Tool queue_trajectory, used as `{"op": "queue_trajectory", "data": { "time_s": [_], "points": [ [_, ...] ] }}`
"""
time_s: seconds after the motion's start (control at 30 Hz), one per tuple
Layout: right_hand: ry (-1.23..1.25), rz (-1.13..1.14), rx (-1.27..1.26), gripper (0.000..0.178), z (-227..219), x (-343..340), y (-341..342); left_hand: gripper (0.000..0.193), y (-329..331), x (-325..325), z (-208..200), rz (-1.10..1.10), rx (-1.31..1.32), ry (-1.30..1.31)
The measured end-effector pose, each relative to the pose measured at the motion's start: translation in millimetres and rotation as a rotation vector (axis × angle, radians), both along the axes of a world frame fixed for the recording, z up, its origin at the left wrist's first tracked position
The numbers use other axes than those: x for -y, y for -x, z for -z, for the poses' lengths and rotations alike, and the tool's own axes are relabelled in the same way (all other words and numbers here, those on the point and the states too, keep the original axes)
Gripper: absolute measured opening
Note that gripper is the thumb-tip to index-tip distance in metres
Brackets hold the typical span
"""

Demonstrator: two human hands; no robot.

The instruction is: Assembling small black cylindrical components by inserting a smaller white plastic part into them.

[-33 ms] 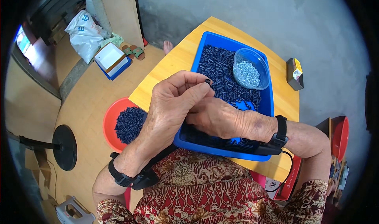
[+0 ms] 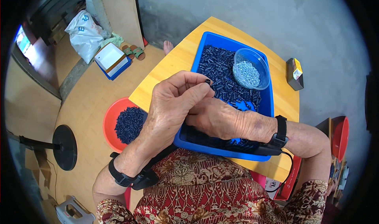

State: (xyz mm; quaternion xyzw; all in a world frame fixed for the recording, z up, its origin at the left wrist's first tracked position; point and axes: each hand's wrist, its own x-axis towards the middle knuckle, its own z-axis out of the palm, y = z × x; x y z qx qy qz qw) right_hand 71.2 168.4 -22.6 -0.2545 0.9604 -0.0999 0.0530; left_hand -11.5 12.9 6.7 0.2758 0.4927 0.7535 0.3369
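Observation:
My left hand (image 2: 173, 95) is closed, with a small black tube-like piece (image 2: 207, 82) pinched between thumb and forefinger. My right hand (image 2: 217, 118) presses close against it from the right, fingers curled; their tips are hidden behind the left hand, so what they grip does not show. Both hands are above a blue plastic tray (image 2: 221, 150) on the table. Many short black tubular pieces (image 2: 217, 64) lie in the tray. At its far right sits a round clear tub (image 2: 267, 76) holding small shiny pale pieces (image 2: 246, 74).
The tray stands on a yellow wooden table (image 2: 162, 82). Left of it, lower down, a red basin (image 2: 107, 123) holds dark pieces. A dark box (image 2: 294, 76) with a yellow packet is beyond the table's right edge. A black round base (image 2: 65, 147) stands on the floor at left.

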Motion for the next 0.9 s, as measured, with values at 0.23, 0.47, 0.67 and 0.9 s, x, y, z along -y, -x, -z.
{"op": "queue_trajectory", "data": {
  "time_s": [0.23, 0.47, 0.67, 0.9],
  "points": [
    [-0.110, -0.165, -0.093, 0.013, -15.3, 7.6, -3.1, 0.020, 0.5, 0.2, 1.1, 0.009, -0.012, 0.003],
    [0.033, 0.016, -0.036, 0.011, -17.5, -1.9, -6.3, 0.021, 4.3, 0.0, 1.7, 0.002, -0.009, 0.034],
    [0.512, 0.475, 0.219, 0.005, -55.9, -12.6, -15.7, 0.020, 5.2, 0.4, 3.9, -0.010, -0.007, 0.062],
    [1.199, 0.688, 0.371, 0.007, -60.0, -38.5, -38.3, 0.021, -1.6, -0.6, 2.5, 0.012, 0.006, 0.023]
  ]
}}
